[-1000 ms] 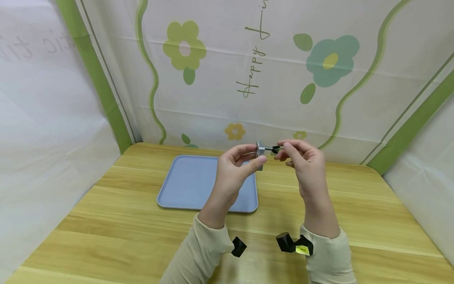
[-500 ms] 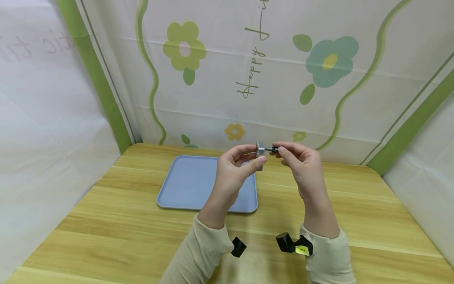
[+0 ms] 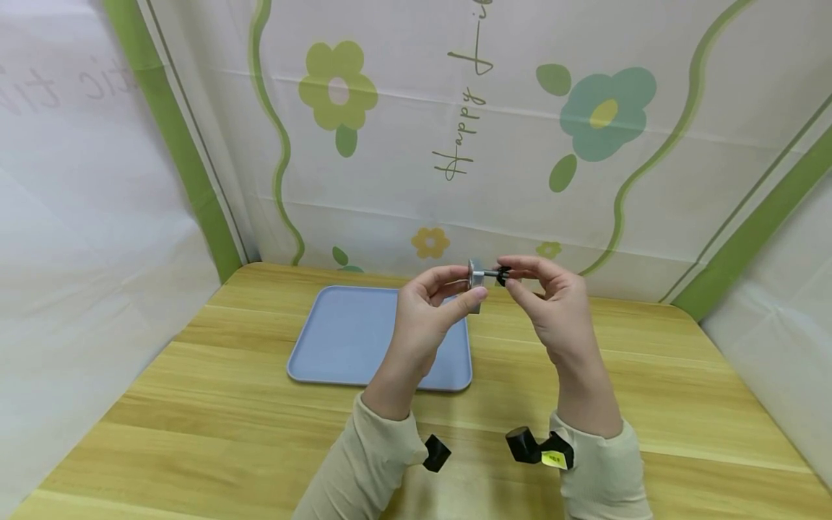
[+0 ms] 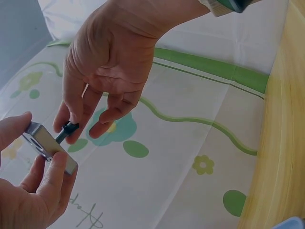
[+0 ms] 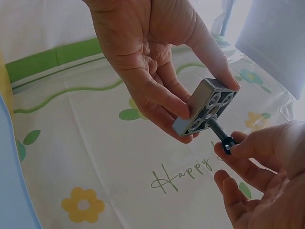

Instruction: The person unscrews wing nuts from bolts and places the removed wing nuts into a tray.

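Observation:
My left hand (image 3: 425, 310) grips a small grey metal block (image 5: 196, 106) by its edges, between thumb and fingers. Several round recesses show on the face turned to the right wrist camera. From that face sticks a threaded screw (image 5: 218, 130) with a black winged head (image 5: 228, 144), seemingly seated in one of the holes. My right hand (image 3: 562, 310) has its thumb and forefinger at the black head, its other fingers loosely bent. In the left wrist view the black head (image 4: 70, 128) lies against the right thumb tip. How deep the screw sits is hidden.
A light blue tray (image 3: 351, 336) lies on the wooden table (image 3: 227, 404), partly behind the left hand and forearm. A white flowered cloth (image 3: 403, 144) hangs behind the table. Black wrist camera mounts (image 3: 523, 444) jut from the sleeves.
My right hand has shifted slightly left toward the block, and its fingers have moved round the screw's black head. The left hand and the block have stayed nearly still.

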Demonstrator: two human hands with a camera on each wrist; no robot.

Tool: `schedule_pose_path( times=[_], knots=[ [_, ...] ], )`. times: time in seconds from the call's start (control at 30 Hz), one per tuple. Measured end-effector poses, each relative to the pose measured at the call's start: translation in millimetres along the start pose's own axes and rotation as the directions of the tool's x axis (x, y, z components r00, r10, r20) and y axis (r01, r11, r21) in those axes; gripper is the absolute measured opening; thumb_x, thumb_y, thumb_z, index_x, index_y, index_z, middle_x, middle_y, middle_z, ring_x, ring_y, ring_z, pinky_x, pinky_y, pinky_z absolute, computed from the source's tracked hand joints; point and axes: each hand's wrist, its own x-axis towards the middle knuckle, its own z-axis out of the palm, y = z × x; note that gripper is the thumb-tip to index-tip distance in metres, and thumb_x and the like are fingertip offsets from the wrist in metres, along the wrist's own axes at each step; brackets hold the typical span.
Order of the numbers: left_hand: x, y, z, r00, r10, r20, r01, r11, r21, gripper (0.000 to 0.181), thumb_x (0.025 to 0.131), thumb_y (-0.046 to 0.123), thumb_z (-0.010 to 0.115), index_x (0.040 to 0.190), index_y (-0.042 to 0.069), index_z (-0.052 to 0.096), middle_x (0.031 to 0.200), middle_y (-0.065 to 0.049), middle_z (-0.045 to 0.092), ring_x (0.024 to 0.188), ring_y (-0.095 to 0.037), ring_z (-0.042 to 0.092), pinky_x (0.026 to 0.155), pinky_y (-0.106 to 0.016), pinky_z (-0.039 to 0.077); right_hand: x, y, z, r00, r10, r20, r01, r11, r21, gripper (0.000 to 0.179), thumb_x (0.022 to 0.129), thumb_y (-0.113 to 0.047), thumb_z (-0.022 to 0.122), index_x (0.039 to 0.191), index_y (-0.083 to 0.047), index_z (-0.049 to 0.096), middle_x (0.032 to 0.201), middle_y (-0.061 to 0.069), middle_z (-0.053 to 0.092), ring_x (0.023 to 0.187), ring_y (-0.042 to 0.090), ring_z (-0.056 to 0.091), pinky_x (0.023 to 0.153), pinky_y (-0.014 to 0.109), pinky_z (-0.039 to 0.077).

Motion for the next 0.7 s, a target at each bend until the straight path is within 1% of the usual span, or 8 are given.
schedule_pose_path(
  times=[0.2, 0.33, 0.43, 0.53, 0.6, 0.7],
  knots=[
    [0.7, -0.7, -0.4, 1.000, -0.006, -0.006, 0.006, 1.000, 0.002, 0.034, 0.087, 0.002, 0.074, 0.120, 0.001, 0.066, 0.113, -0.005, 0.065, 0.105, -0.016, 0.065, 0.084, -0.028, 0.059, 0.5, -0.3, 1.0, 1.000, -0.017, -0.007, 0.017, 1.000, -0.003, 0.019, 0.093, 0.007, 0.063, 0.109, 0.003, 0.071, 0.098, -0.014, 0.070, 0.099, 0.014, 0.058, 0.074, 0.017, 0.054],
    [0.6, -0.1, -0.3, 1.000, -0.011, -0.007, 0.011, 1.000, 0.002, 0.034, 0.087, 0.002, 0.074, 0.120, 0.001, 0.065, 0.113, -0.005, 0.065, 0.105, -0.015, 0.065, 0.084, -0.027, 0.058, 0.4, -1.6, 0.7, 0.998, -0.022, -0.055, 0.026, 0.996, 0.082, 0.020, 0.094, 0.007, 0.061, 0.108, -0.002, 0.072, 0.097, -0.011, 0.071, 0.097, 0.014, 0.057, 0.077, 0.019, 0.052],
    [0.6, 0.4, -0.5, 1.000, -0.009, -0.008, 0.009, 1.000, 0.003, 0.034, 0.087, 0.002, 0.074, 0.120, 0.001, 0.065, 0.113, -0.005, 0.065, 0.105, -0.015, 0.065, 0.084, -0.027, 0.058, -0.2, -3.8, -0.1, 0.992, 0.012, -0.125, 0.007, 0.989, 0.146, 0.017, 0.095, 0.002, 0.061, 0.106, -0.004, 0.073, 0.094, -0.008, 0.072, 0.093, 0.013, 0.060, 0.076, 0.023, 0.049],
    [0.8, 0.6, -0.6, 1.000, -0.005, -0.009, 0.005, 1.000, 0.005, 0.035, 0.087, 0.002, 0.074, 0.120, 0.001, 0.065, 0.113, -0.006, 0.065, 0.105, -0.015, 0.065, 0.084, -0.027, 0.058, -0.5, -5.7, -0.8, 0.982, 0.064, -0.179, -0.032, 0.984, 0.175, 0.013, 0.097, -0.004, 0.062, 0.101, -0.006, 0.074, 0.085, -0.005, 0.071, 0.085, 0.012, 0.064, 0.070, 0.023, 0.048],
    [1.1, 0.6, -0.6, 1.000, -0.003, -0.009, 0.003, 1.000, 0.005, 0.035, 0.087, 0.002, 0.075, 0.120, 0.001, 0.065, 0.113, -0.006, 0.065, 0.105, -0.015, 0.065, 0.084, -0.027, 0.058, -0.4, -6.4, -0.6, 0.978, 0.086, -0.190, -0.050, 0.981, 0.186, 0.012, 0.097, -0.005, 0.063, 0.098, -0.006, 0.074, 0.079, -0.004, 0.069, 0.080, 0.011, 0.065, 0.066, 0.021, 0.047],
    [1.1, 0.4, -0.7, 1.000, -0.004, -0.010, 0.004, 1.000, 0.006, 0.035, 0.087, 0.002, 0.075, 0.120, 0.001, 0.065, 0.113, -0.006, 0.065, 0.106, -0.015, 0.065, 0.084, -0.027, 0.058, -0.6, -6.0, 0.1, 0.981, 0.093, -0.168, -0.063, 0.982, 0.178, 0.012, 0.097, -0.007, 0.063, 0.097, -0.004, 0.074, 0.072, -0.004, 0.068, 0.075, 0.010, 0.064, 0.063, 0.021, 0.047]
  ],
)
